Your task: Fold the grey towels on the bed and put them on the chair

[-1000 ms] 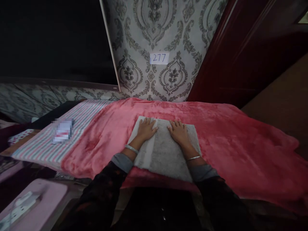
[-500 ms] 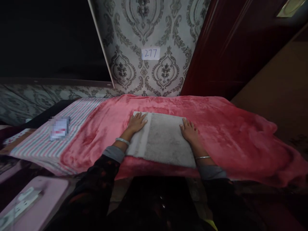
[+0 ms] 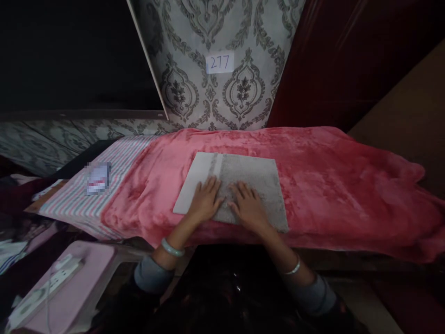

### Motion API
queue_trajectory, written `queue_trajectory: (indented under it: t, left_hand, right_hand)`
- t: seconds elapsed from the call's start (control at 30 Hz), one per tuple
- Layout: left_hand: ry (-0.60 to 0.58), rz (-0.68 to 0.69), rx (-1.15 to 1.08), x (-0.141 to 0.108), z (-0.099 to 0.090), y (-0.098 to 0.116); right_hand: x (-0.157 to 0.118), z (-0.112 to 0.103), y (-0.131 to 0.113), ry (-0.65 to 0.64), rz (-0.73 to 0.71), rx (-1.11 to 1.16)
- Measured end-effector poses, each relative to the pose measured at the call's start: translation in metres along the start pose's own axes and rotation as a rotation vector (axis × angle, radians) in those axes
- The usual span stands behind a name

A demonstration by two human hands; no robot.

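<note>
A grey towel (image 3: 248, 174) with a paler band near its left side lies flat as a rectangle on a pink plush blanket (image 3: 323, 185). My left hand (image 3: 206, 199) rests palm down on the left half of the towel, fingers apart. On the towel's near middle lies my right hand (image 3: 248, 204), also palm down with spread fingers. The two hands are a short gap apart, and neither grips anything. Part of the towel's near edge is hidden under my hands and wrists.
A striped cloth (image 3: 73, 199) carries a small blurred packet (image 3: 98, 178) at the left. A pink stool (image 3: 93, 264) holds a white power strip (image 3: 45, 292). Behind are a dark screen (image 3: 76, 55), patterned wallpaper and a paper marked 277 (image 3: 220, 62).
Both hands have come from the towel's far left and far right corners to its near middle, closer together. The towel stays flat, and the view has shifted slightly.
</note>
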State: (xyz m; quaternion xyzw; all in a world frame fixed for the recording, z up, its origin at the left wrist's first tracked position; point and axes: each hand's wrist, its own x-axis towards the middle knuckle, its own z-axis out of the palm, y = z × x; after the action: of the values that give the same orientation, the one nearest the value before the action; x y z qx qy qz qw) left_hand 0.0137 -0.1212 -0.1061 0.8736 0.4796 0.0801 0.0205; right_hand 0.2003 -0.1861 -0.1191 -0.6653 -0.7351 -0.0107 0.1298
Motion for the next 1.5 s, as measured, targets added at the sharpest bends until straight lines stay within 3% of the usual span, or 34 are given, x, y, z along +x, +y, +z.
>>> queue_trajectory:
  t: [0.07, 0.13, 0.23, 0.43, 0.57, 0.7, 0.83, 1.07, 1.27, 1.4, 1.5]
  left_hand:
    - [0.001, 0.028, -0.003, -0.008, 0.007, 0.013]
    - [-0.009, 0.020, 0.003, -0.013, 0.010, 0.011]
    - [-0.002, -0.017, 0.010, -0.019, 0.009, -0.008]
    - [0.122, -0.243, -0.022, -0.045, 0.012, -0.046]
    - [0.273, -0.300, -0.205, -0.063, 0.025, -0.063]
    - [0.359, -0.374, -0.579, -0.069, 0.027, -0.072]
    - [0.380, -0.526, -1.049, -0.068, 0.010, -0.066]
    - [0.533, -0.864, -1.792, -0.083, -0.024, -0.057]
    - [0.541, -1.066, -2.179, -0.093, -0.016, -0.029]
    - [0.458, -1.023, -2.263, -0.088, -0.002, -0.004]
    - [0.392, -0.922, -2.302, -0.083, 0.005, 0.004]
  right_hand:
    - [-0.006, 0.007, -0.012, -0.032, -0.043, -0.013]
    - [-0.012, 0.012, -0.008, -0.026, -0.023, -0.034]
    - [-0.023, 0.015, 0.014, -0.002, 0.059, -0.069]
    - [-0.051, 0.021, 0.053, 0.123, 0.193, -0.062]
    - [-0.064, 0.030, 0.065, 0.201, 0.209, 0.008]
    - [-0.070, 0.039, 0.072, 0.280, 0.194, 0.062]
    - [-0.070, 0.045, 0.076, 0.328, 0.172, 0.079]
    - [-0.069, 0.048, 0.077, 0.368, 0.150, 0.117]
    - [-0.072, 0.054, 0.097, 0.352, 0.103, 0.279]
    - [-0.056, 0.044, 0.121, 0.399, 0.101, 0.363]
    - [-0.022, 0.023, 0.132, 0.426, 0.098, 0.353]
